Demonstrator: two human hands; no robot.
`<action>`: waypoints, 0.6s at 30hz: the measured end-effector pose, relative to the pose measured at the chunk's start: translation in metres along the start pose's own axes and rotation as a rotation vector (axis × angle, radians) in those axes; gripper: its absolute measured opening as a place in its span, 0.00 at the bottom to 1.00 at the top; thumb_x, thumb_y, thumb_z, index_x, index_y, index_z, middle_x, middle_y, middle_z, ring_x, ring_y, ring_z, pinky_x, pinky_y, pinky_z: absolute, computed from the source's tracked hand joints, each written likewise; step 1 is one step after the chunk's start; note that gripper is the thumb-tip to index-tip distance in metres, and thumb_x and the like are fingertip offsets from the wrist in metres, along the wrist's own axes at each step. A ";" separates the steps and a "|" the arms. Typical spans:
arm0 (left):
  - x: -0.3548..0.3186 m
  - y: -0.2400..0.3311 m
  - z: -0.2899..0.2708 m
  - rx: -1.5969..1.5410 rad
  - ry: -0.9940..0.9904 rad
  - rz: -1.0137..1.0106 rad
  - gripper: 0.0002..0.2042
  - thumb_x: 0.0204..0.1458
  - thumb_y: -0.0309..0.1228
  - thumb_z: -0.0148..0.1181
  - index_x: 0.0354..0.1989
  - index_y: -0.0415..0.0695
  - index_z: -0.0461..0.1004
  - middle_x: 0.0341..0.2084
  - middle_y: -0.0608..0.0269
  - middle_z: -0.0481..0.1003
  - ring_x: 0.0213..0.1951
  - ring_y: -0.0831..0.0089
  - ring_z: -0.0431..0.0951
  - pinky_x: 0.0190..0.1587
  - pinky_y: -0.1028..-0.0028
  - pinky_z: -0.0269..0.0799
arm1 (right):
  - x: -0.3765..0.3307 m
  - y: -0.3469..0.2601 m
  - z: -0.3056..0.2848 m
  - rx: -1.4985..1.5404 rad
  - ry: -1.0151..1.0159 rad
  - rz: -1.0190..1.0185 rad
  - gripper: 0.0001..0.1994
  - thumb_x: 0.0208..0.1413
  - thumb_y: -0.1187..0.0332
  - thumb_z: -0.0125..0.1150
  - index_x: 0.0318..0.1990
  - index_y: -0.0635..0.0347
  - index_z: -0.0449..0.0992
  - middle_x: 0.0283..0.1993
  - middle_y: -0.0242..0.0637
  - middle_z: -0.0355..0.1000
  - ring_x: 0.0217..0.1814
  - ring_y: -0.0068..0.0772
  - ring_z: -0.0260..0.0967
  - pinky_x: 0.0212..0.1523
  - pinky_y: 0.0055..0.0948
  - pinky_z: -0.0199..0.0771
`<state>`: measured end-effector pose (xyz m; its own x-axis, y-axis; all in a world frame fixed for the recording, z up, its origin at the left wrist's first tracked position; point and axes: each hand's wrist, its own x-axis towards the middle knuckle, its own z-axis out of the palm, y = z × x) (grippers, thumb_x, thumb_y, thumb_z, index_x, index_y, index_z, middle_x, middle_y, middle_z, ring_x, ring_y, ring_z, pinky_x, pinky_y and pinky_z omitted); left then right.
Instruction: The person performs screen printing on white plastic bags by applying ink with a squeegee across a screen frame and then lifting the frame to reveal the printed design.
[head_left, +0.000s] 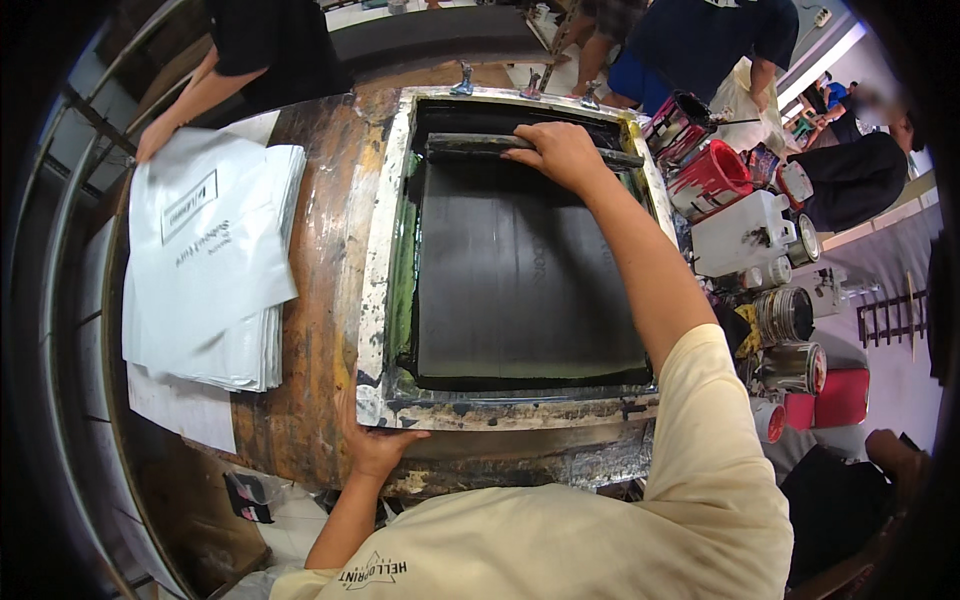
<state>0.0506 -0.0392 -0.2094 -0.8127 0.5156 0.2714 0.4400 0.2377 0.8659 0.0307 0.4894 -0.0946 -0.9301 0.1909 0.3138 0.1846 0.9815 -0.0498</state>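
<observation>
My right hand [562, 152] is closed over the top of a long dark squeegee [465, 146], which lies crosswise near the far end of a screen-printing frame [385, 235]. Dark ink coats the mesh [520, 300] on the near side of the squeegee, and faint lettering shows through it. At the frame's near left corner rests my left hand [376, 452], thumb stretched along the near edge and fingers spread up the left side. That hand holds nothing I can see, and its fingertips are partly hard to make out.
Left of the frame, a stack of white printed bags [205, 270] lies on the stained wooden table [315, 240], with another person's hand [152, 140] at its far corner. Ink buckets [712, 178], a white jug [740, 235] and several cans crowd the right side. Clamps [532, 84] line the far edge.
</observation>
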 end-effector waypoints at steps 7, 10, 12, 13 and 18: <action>0.004 0.008 0.001 -0.021 -0.015 -0.034 0.65 0.19 0.47 0.94 0.73 0.35 0.68 0.55 0.46 0.79 0.56 0.44 0.76 0.65 0.50 0.66 | -0.047 -0.042 -0.004 -0.022 0.070 0.050 0.22 0.65 0.42 0.66 0.43 0.53 0.81 0.38 0.40 0.79 0.46 0.51 0.80 0.44 0.50 0.79; 0.003 0.004 0.005 -0.132 -0.018 -0.089 0.63 0.23 0.47 0.94 0.74 0.35 0.68 0.54 0.47 0.79 0.56 0.47 0.76 0.64 0.52 0.69 | -0.095 -0.081 -0.020 -0.034 0.064 0.047 0.20 0.63 0.44 0.68 0.42 0.53 0.81 0.36 0.39 0.78 0.43 0.51 0.79 0.41 0.50 0.80; 0.004 0.000 0.007 -0.208 -0.026 -0.121 0.62 0.25 0.48 0.93 0.74 0.35 0.69 0.54 0.47 0.79 0.56 0.48 0.76 0.63 0.54 0.70 | -0.131 -0.116 -0.036 0.005 0.038 0.076 0.18 0.62 0.46 0.70 0.42 0.52 0.81 0.37 0.39 0.78 0.43 0.50 0.79 0.40 0.50 0.80; 0.004 -0.001 0.008 -0.203 -0.025 -0.091 0.61 0.27 0.48 0.93 0.74 0.35 0.69 0.54 0.47 0.79 0.57 0.49 0.76 0.62 0.55 0.71 | -0.149 -0.134 -0.045 0.029 0.047 0.076 0.18 0.62 0.47 0.71 0.42 0.52 0.81 0.37 0.38 0.78 0.43 0.49 0.79 0.40 0.49 0.80; 0.010 0.001 0.009 -0.161 -0.001 -0.033 0.60 0.29 0.49 0.93 0.73 0.35 0.69 0.55 0.48 0.79 0.57 0.48 0.76 0.63 0.54 0.70 | -0.220 -0.219 -0.095 0.049 -0.107 0.124 0.17 0.60 0.52 0.74 0.43 0.55 0.78 0.38 0.38 0.75 0.43 0.48 0.78 0.39 0.47 0.81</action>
<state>0.0463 -0.0260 -0.2096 -0.8251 0.5107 0.2418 0.3466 0.1195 0.9304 0.2255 0.2317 -0.0624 -0.9301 0.3086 0.1992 0.2873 0.9491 -0.1289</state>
